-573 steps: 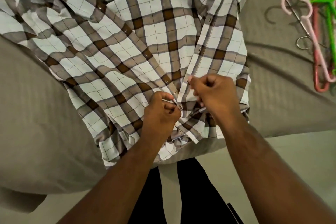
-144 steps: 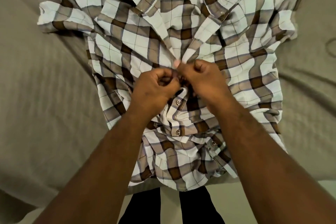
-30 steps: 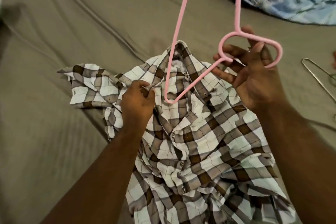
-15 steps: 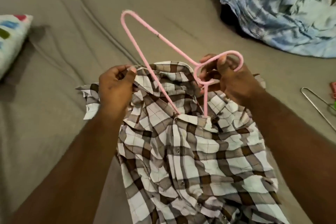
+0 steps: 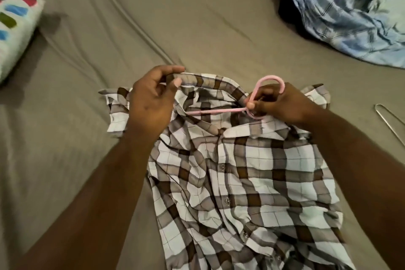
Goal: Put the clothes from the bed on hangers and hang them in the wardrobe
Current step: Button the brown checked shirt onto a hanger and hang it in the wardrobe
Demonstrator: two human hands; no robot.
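Left hand [image 5: 151, 103]: pinching my plaid shirt [image 5: 252, 182] collar [image 5: 210, 80] open.
Right hand [image 5: 282, 103]: gripping pink hanger [image 5: 219, 111] below hook.
Axis: hanger lies crosswise inside collar, pointing toward my left hand.

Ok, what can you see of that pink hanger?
The hanger is thin, pink and smooth, plastic by its look. Its curved hook curves over the right hand, which pinches its neck. One arm runs leftward inside the open collar of the checked shirt; the rest is hidden under the cloth.
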